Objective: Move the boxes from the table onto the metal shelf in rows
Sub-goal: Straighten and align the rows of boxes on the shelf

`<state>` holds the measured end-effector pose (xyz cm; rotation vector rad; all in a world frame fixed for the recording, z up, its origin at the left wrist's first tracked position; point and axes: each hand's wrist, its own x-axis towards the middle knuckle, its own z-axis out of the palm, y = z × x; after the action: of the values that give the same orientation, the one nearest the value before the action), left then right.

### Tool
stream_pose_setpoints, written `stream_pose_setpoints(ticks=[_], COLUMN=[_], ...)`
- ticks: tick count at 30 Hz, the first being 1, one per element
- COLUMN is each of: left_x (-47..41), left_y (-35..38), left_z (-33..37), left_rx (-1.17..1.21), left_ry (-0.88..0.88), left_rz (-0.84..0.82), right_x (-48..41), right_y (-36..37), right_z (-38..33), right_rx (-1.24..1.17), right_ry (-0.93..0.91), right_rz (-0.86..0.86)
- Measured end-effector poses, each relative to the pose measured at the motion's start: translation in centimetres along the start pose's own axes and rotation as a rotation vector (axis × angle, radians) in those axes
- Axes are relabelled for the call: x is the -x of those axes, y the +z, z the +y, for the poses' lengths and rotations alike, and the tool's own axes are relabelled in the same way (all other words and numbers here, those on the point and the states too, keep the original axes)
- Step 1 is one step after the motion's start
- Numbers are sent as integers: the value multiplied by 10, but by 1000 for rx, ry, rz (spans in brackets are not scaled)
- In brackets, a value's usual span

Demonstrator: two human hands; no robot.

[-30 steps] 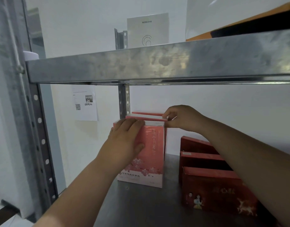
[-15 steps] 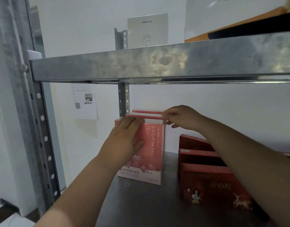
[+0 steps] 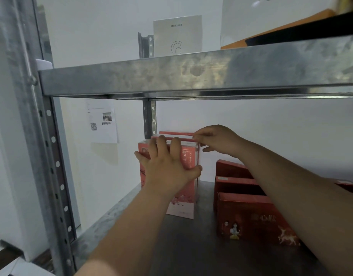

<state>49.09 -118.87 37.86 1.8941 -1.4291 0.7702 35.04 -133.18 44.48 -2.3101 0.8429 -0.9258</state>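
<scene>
The left hand (image 3: 167,168) has spread its fingers wider over the front pink box (image 3: 183,196), its grip flat, while the right hand (image 3: 215,140) pinches the back boxes at twelve o'clock on the metal shelf (image 3: 191,246), squaring the row.

The left hand (image 3: 167,168) has spread its fingers (image 3: 161,145) wider across the front pink box (image 3: 185,196).

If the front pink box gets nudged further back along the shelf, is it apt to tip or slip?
Probably tippy: the front pink box stands upright, tall and thin. Its glossy wrap may slide easily on the metal shelf. The left hand pressed flat on its face and the right hand at the top edges likely steady it.
</scene>
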Motion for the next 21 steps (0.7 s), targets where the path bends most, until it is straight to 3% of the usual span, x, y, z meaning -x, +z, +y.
stream_pose_setpoints(ticks=[6, 21], left_x=[2, 1], left_y=[1, -3], left_z=[-6, -8], left_rx=[-32, -88], left_ry=[98, 140], left_rz=[135, 140], right_x=[-1, -3], right_y=[0, 2], right_z=[3, 3], right_rx=[-8, 21], right_ry=[4, -4], right_rz=[11, 12])
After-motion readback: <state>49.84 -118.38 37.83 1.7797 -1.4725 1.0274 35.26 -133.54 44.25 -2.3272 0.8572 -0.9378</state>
